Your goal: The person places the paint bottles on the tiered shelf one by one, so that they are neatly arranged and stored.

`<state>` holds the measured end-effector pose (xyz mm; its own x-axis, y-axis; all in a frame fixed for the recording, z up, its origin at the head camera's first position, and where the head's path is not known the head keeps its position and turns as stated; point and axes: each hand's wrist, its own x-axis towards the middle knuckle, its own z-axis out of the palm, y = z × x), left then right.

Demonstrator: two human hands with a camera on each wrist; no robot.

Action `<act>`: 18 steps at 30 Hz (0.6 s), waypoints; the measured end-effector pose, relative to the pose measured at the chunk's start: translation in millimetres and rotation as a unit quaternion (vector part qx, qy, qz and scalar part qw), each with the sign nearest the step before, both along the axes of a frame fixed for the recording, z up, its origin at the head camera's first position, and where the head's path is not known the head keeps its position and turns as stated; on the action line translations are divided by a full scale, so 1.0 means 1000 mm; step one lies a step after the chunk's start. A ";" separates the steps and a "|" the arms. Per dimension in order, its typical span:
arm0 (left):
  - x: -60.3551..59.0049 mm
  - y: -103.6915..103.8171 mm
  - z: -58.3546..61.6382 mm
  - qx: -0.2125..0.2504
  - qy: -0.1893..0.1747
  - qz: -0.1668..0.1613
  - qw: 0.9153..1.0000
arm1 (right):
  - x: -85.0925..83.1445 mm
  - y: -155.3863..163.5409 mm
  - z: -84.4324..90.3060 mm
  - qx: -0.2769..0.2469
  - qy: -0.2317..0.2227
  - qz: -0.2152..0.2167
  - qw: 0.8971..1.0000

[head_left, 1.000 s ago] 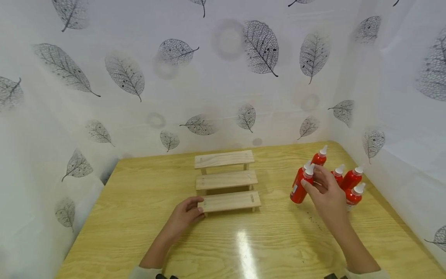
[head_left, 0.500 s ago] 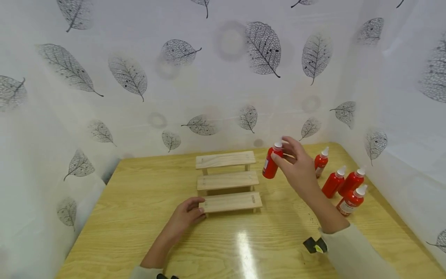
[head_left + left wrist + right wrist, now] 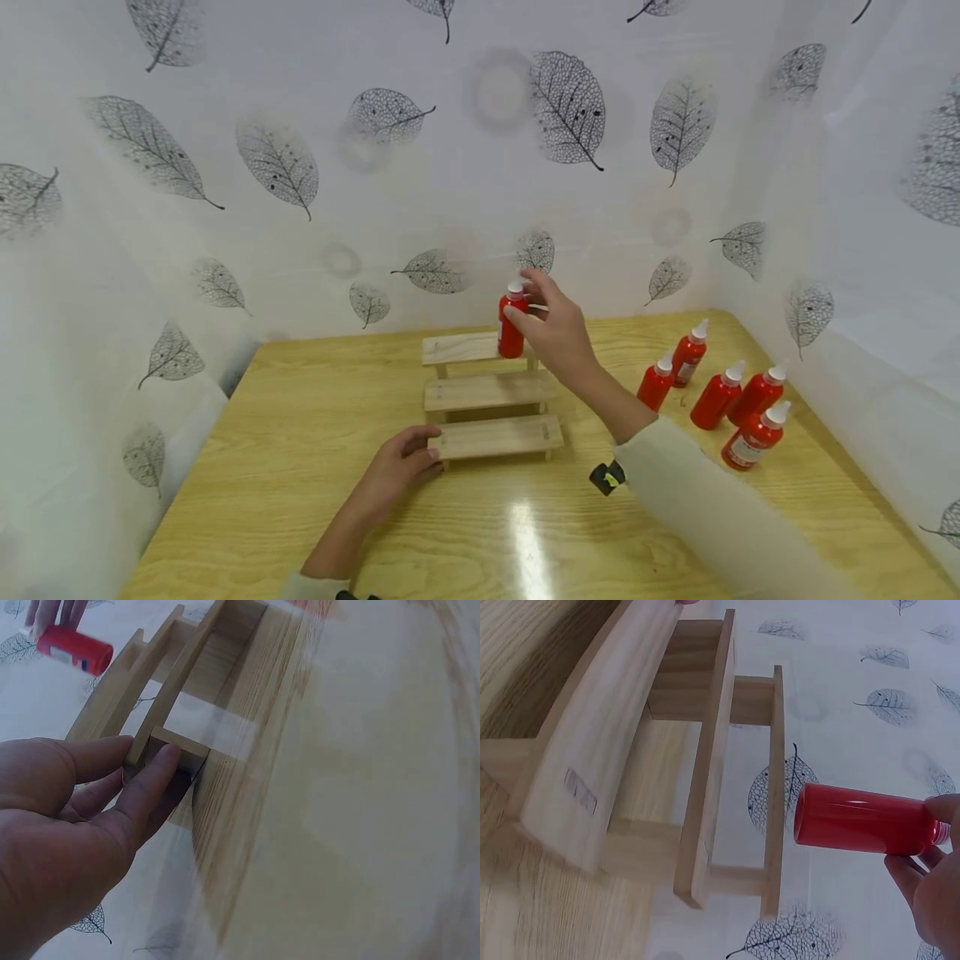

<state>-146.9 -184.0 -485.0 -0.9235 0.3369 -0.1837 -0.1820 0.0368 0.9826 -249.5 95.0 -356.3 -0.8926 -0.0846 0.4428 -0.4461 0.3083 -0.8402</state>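
Observation:
A three-step wooden display stand (image 3: 491, 437) stands mid-table. At the left end of its lowest step is my left hand (image 3: 405, 460); in the left wrist view, its thumb and fingers pinch the step's end and leg. My right hand (image 3: 558, 329) grips a red squeeze bottle (image 3: 512, 329) by its upper part, just under the white nozzle cap. The bottle is upright and overlaps the right half of the top step in the head view. From the right wrist, a small gap shows between the bottle's base (image 3: 801, 814) and the top step (image 3: 775, 780).
Several more red bottles (image 3: 716, 400) with white nozzles are grouped at the table's right side, beyond my right forearm. White leaf-print sheeting (image 3: 450, 183) encloses the table (image 3: 337, 400) at the back and both sides.
My right hand has lifted one red bottle from the group and carried it left to above the top step. The left hand stays on the lowest step.

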 end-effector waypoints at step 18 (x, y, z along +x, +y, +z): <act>0.001 0.001 0.000 -0.003 0.006 -0.002 1.000 | -0.021 -0.060 -0.010 0.070 0.075 0.000 0.995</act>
